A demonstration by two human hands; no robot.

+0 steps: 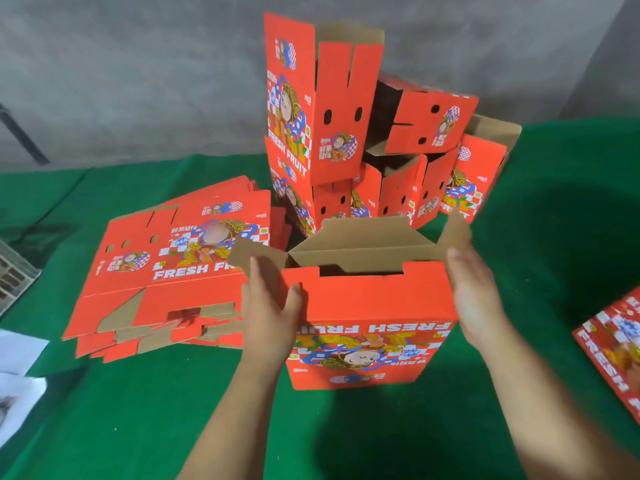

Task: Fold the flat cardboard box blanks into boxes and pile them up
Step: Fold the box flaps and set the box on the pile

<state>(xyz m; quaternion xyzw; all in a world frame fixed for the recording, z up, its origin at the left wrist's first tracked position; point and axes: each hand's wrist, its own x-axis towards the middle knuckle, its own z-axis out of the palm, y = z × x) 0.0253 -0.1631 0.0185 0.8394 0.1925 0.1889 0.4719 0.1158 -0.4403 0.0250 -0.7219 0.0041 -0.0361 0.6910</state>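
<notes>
A red printed cardboard box (370, 327) stands upside down in front of me on the green table, its brown flaps open at the top. My left hand (268, 306) grips its left edge, fingers on the left brown flap, thumb on the red front. My right hand (476, 299) lies flat against the box's right side with straight fingers near the right flap. A stack of flat red blanks (166, 268) lies to the left. Behind stands a pile of folded boxes (346, 126), leaning and stacked.
The green table cloth (138, 410) covers the table. Another flat red blank (616, 348) lies at the right edge. White paper (17, 375) and a grey crate (14, 271) sit at the far left. A grey concrete wall rises behind.
</notes>
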